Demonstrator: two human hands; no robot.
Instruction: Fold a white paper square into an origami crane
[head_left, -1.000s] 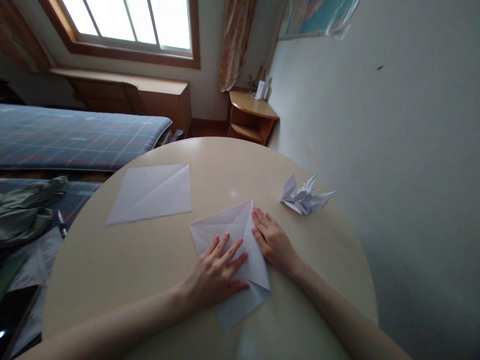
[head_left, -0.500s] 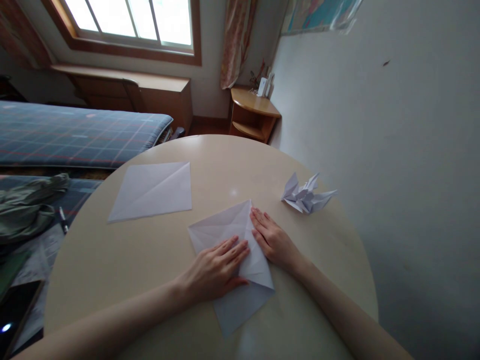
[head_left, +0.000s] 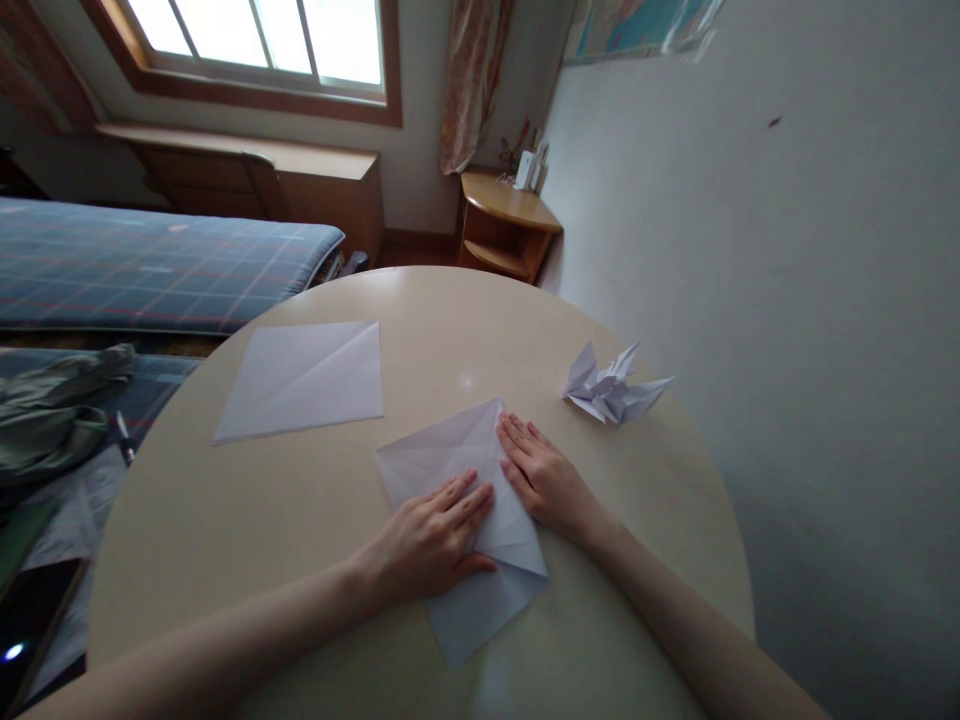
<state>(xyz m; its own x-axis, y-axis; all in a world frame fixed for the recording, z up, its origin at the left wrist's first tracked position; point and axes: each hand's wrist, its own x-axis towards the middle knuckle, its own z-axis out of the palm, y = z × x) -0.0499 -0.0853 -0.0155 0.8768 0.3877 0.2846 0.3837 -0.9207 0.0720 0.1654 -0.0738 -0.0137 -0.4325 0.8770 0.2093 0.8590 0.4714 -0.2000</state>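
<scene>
Since a second ago the left hand (head_left: 431,540) has drawn its spread fingers together; both hands stay flat, unclenched, on the creased white paper sheet (head_left: 469,520) lying near the round beige table's (head_left: 300,520) front, the right hand (head_left: 544,480) seemingly pressing a fold.

Both forearms and hands are bare, with no sleeves or jewellery

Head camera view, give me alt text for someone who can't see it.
A person's left hand and right hand press flat on a partly folded white paper sheet on a round beige table. A creased flat white paper square lies to the left, a crumpled white folded paper figure to the right near a white wall.
</scene>
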